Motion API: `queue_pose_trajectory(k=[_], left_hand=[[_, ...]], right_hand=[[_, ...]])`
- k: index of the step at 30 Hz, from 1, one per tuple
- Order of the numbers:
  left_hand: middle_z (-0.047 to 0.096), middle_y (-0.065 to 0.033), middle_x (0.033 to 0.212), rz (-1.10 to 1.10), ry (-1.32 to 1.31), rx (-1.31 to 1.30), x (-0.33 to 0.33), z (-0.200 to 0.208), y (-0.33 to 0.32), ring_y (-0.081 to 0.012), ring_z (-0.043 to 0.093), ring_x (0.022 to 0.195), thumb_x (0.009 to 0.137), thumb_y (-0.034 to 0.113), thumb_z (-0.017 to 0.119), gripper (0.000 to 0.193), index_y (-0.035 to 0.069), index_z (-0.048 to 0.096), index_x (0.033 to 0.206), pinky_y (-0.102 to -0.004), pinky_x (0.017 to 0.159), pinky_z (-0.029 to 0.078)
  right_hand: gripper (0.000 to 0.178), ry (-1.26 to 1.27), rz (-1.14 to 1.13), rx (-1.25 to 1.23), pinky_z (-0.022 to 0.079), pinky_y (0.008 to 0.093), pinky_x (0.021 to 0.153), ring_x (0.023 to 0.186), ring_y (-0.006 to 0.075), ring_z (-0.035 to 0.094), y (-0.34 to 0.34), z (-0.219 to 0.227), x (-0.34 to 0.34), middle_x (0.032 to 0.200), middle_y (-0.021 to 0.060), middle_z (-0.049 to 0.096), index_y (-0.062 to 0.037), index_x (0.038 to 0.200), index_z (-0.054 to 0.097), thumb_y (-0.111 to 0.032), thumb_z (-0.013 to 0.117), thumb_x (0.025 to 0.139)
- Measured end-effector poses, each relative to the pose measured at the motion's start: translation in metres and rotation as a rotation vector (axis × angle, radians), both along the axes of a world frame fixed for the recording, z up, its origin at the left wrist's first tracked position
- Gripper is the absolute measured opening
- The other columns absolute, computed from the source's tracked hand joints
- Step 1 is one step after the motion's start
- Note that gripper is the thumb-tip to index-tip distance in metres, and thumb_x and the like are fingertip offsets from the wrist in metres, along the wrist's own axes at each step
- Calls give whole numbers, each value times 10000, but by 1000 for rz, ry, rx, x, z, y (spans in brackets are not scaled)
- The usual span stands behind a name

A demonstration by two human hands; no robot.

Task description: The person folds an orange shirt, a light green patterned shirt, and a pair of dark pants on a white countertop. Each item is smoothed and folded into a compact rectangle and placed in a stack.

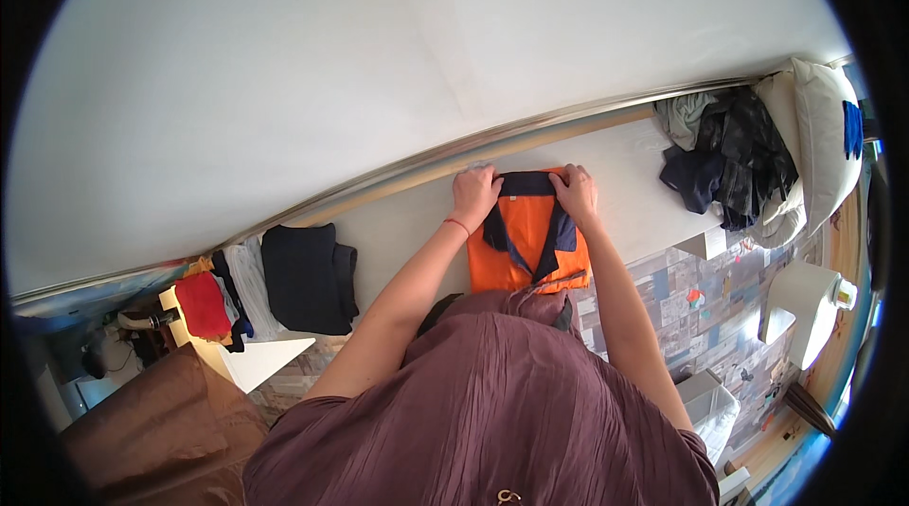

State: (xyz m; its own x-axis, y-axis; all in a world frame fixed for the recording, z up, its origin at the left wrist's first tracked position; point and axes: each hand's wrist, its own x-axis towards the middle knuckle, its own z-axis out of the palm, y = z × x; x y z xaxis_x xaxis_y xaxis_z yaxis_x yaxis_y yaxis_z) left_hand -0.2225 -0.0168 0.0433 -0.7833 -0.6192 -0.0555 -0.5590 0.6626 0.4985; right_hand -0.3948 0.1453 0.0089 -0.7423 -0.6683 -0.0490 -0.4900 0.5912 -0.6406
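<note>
Orange cloth with a dark blue collar lies folded in front of me: a shirt point(528, 246) set flat on the white desk point(407, 227), close to its far edge where a metal rail point(398, 173) runs along the wall. My left hand point(473, 195) rests on the shirt's upper left corner, fingers curled down and pressing the collar and shoulder; I cannot tell whether they pinch the cloth or only lie on it. A thin red band sits on that wrist. My right hand point(576, 192) is on the upper right corner in the same way, fingers bent over the collar edge, palm down. Both hands lie just beside each other with the collar between them.

To my left on the desk sits a folded black garment point(305, 279), and beside it a stack of folded clothes point(227, 302) with a red piece nearest the end. To my right, well apart from the shirt, a heap of dark unfolded clothes point(724, 160) lies against a white pillow point(819, 142). My purple top fills the lower part of the view.
</note>
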Motion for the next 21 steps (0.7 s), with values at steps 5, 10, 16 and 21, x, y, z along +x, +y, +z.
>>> queue_pose_trajectory(k=[5,10,16,21], left_hand=[[692,-127,874,-16,345,0,11,11,-7,-331,674,786,914,168,671,116,53,669,931,-431,684,543],[682,-128,891,-37,366,125,32,23,2,-251,703,682,952,83,643,85,2,642,977,-352,599,555],[657,-116,904,214,377,390,43,13,5,-217,701,602,926,21,642,30,7,643,952,-307,511,545],[690,-118,872,81,139,717,64,26,-1,-191,715,601,897,27,676,68,-6,665,956,-310,514,547]], right_hand=[[298,-170,-224,-182,538,389,680,733,305,685,24,13,-10,825,148,705,-27,852,693,-322,734,868],[321,-295,-137,-29,533,354,589,590,217,671,40,29,7,704,118,692,2,828,680,-309,730,885],[194,-533,-132,-239,542,319,572,637,191,691,17,17,31,810,105,699,6,980,661,-165,706,900],[207,-306,105,-158,543,382,644,704,283,700,21,45,57,796,138,705,-22,896,689,-205,758,826]])
